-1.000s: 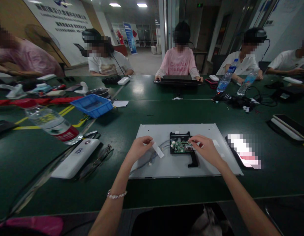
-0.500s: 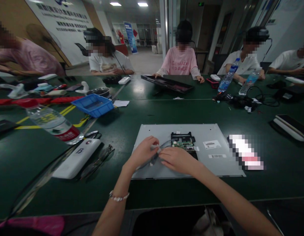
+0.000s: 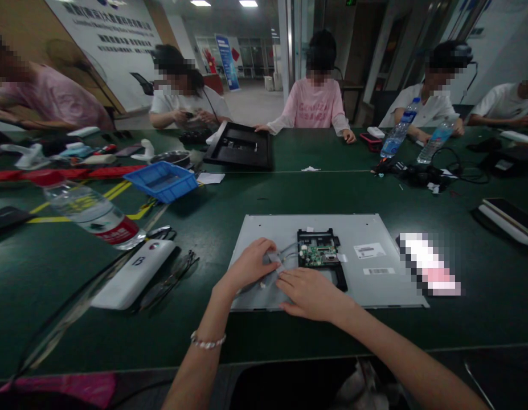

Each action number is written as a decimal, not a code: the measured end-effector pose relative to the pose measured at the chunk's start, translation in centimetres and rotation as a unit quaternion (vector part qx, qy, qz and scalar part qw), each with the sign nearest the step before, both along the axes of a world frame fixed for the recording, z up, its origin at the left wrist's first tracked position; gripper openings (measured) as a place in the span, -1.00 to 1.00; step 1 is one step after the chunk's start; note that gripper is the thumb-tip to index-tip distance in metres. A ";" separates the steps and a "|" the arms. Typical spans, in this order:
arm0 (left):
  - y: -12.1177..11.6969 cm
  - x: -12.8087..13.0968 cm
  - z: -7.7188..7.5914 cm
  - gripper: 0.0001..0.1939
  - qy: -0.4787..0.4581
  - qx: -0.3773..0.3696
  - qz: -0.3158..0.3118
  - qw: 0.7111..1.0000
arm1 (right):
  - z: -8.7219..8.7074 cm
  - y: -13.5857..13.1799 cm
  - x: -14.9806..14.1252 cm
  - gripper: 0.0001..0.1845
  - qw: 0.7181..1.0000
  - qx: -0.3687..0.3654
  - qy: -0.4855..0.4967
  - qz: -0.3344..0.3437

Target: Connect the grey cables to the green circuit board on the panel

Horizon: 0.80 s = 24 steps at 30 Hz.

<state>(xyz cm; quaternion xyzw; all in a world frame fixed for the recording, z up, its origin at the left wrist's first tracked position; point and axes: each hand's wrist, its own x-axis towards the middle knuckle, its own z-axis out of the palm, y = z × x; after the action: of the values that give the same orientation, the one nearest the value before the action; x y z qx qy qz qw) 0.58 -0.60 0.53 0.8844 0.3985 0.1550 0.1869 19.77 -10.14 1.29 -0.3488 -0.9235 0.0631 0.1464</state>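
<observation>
Head view gives me a dark green surface, a flat grey metal panel on it, then the right hand and left hand over its left half. Left of the green circuit board, thin grey cables run toward them. Smallest, I see a narrow whitish strip between both hands' fingers, over the cables, slanting down to the right, neither hand clearly nearer. Left fingers pinch it; right fingers lie together at its lower end, gripping or not I cannot tell. One second ago the right hand was at the board's right edge.
</observation>
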 end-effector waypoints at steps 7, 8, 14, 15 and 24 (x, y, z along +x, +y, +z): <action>0.5 -0.2 -0.4 -0.87 -0.009 0.009 0.029 0.999 | -0.3 -1.2 -0.3 -0.59 1.000 -0.003 0.006 -0.023; 0.6 -0.3 -0.4 -0.86 -0.007 0.013 0.031 0.999 | -0.3 -1.3 -0.4 -0.58 1.000 -0.003 0.006 -0.026; 0.6 -0.5 -0.3 -0.84 0.004 0.026 0.033 0.999 | -0.3 -1.6 -0.7 -0.58 0.999 -0.011 0.015 -0.040; 0.5 -0.5 -0.2 -0.84 0.006 0.030 0.033 0.999 | -0.2 -1.6 -0.7 -0.59 0.999 -0.016 0.020 -0.042; -0.6 0.4 1.3 -0.85 -0.004 0.060 0.042 0.997 | 1.2 0.1 5.4 -0.70 0.980 -0.049 0.159 -0.112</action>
<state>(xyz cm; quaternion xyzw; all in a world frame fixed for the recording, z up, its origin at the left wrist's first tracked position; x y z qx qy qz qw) 1.00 -1.18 1.87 0.8758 0.4248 0.1900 0.1282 25.17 -10.03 2.45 -0.4421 -0.8395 0.1460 0.2800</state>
